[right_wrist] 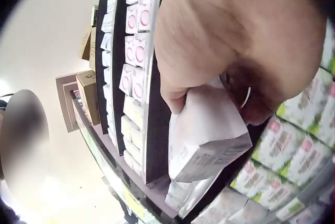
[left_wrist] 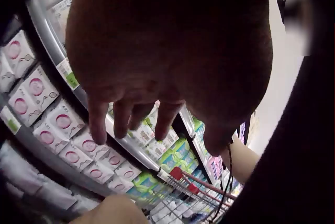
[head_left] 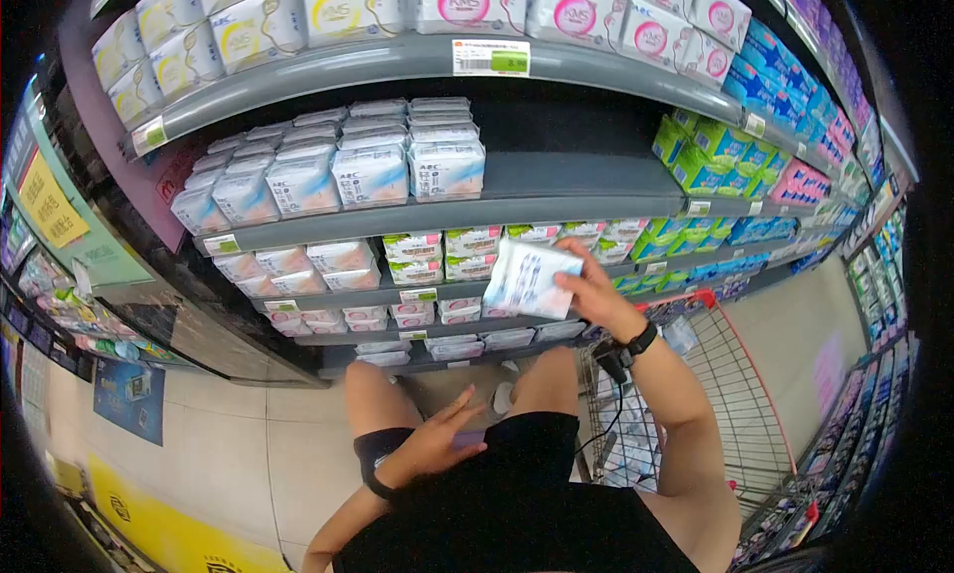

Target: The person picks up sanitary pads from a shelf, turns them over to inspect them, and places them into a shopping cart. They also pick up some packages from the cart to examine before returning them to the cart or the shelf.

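Observation:
A white package with blue print (head_left: 535, 280) is pinched between thumb and fingers of my right hand (head_left: 599, 300), in front of the lower shelves. In the right wrist view the right hand (right_wrist: 235, 41) grips the same white package (right_wrist: 207, 132) at one end. My left hand (head_left: 434, 448) hovers over my lap with its fingers apart and nothing in them. In the left wrist view that hand (left_wrist: 157, 67) is dark, its fingers extended and holding nothing.
White-and-blue packages (head_left: 373, 175) stand in rows on the middle shelf, with a gap to their right. Green packages (head_left: 711, 156) are beyond it. A wire shopping cart (head_left: 760, 394) with things inside stands at my right. My knees are close to the bottom shelf (head_left: 457, 362).

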### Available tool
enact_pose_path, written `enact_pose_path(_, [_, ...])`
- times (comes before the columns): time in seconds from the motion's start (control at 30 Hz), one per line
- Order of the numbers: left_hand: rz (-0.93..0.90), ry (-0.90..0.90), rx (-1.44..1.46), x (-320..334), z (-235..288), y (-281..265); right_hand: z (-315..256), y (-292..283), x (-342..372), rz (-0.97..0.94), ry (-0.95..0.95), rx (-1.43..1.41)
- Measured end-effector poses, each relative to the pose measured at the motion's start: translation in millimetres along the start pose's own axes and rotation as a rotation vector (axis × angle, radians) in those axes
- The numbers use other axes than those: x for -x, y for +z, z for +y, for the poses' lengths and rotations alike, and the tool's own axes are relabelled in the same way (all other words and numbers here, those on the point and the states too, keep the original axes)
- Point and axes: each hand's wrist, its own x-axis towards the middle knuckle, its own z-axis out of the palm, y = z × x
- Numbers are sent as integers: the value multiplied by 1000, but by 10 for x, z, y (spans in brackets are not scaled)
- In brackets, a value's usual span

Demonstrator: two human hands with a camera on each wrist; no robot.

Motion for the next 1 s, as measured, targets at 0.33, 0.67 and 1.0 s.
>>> enact_pose_path(0.33, [-323,-21,257,228,-209,200,-1124,-618,-840,138,-591,712])
enact_pose_path(0.67, [-695,-132,496,254,-223,158,-1008,-678,-1287,104,-488,1116])
enact_pose_path(1.0, [-590,-146,396,255,-202,124,-1014,-315,-1225,24,-344,1070])
